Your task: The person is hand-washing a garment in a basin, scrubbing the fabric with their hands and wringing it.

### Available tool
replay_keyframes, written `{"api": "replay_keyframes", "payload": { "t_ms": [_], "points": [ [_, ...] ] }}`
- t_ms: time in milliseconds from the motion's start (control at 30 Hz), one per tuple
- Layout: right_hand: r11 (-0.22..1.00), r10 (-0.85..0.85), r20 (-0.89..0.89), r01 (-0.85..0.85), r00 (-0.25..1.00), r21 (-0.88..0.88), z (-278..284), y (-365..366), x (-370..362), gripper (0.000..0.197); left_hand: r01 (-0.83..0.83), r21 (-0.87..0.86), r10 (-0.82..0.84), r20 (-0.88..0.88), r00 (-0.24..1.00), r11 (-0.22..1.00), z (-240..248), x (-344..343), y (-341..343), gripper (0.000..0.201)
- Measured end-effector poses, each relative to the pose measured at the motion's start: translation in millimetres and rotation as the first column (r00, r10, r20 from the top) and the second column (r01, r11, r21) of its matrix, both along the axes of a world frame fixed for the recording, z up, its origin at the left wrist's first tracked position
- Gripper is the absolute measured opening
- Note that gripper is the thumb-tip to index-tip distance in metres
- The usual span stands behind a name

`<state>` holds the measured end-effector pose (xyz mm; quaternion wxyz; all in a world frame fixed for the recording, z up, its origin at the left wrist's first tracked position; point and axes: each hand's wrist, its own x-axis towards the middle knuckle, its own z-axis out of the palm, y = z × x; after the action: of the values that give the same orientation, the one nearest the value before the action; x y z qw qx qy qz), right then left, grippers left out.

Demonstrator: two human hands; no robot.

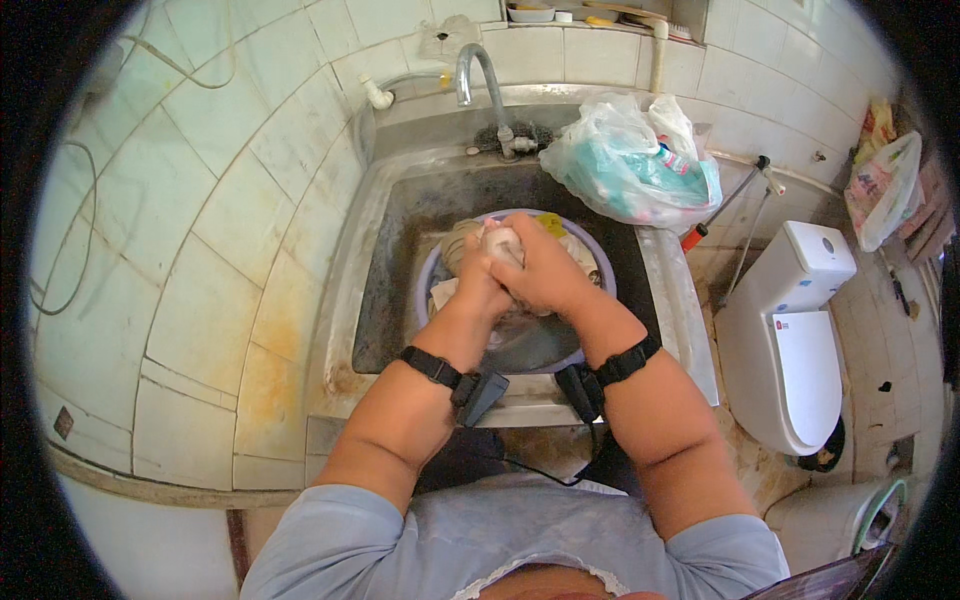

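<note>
Both hands come together over a light purple basin [424, 290] standing in the sink. My left hand [484, 288] and my right hand [543, 268] are closed around a bunched whitish cloth [503, 243], pressing it between them. Most of that cloth is hidden by the fingers. Beneath the hands, the basin holds greyish water [535, 345] and other crumpled fabric, among it a beige striped piece [459, 240] on the left and a yellow-green piece [551, 224] at the far side.
The steel sink [345, 290] has a curved tap [484, 75] at its back. A plastic bag [635, 165] of packages rests on its back right corner. A white toilet [785, 340] stands to the right, and bags [885, 190] hang on the wall. Tiled wall [210, 290] rises on the left.
</note>
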<state>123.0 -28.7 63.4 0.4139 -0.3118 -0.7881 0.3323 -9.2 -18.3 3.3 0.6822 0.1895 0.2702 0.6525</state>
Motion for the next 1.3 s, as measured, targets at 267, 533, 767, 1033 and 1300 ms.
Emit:
{"api": "replay_keyframes", "payload": {
  "t_ms": [267,533,767,1033,1300],
  "points": [
    [0.856,-0.457,0.151,0.479,0.877,-0.192,-32.4,46.1,13.4,0.033,0.043,-0.044,-0.053,-0.258,0.965,0.998,11.7,26.4,-4.1,0.040],
    [0.989,-0.148,0.009,0.148,0.989,-0.004,-16.9,10.3,-2.9,0.031,-0.042,-0.114,0.033,-0.079,0.996,0.993,10.7,12.3,-3.3,0.033],
    [0.920,-0.372,0.062,0.377,0.926,-0.108,-20.5,31.6,3.6,0.036,0.101,-0.222,-0.144,-0.190,0.971,0.970,5.8,20.9,-0.7,0.042],
    [0.990,-0.111,0.116,0.119,0.987,-0.069,-6.2,-1.9,-3.4,0.052,0.037,-0.078,-0.043,-0.067,0.997,0.996,5.7,-0.7,-4.6,0.050],
    [0.969,-0.206,0.159,0.224,0.966,-0.105,-5.5,11.5,1.0,0.040,0.069,-0.291,-0.096,-0.077,0.992,0.954,34.2,38.0,-23.8,0.042]
  ]
}}
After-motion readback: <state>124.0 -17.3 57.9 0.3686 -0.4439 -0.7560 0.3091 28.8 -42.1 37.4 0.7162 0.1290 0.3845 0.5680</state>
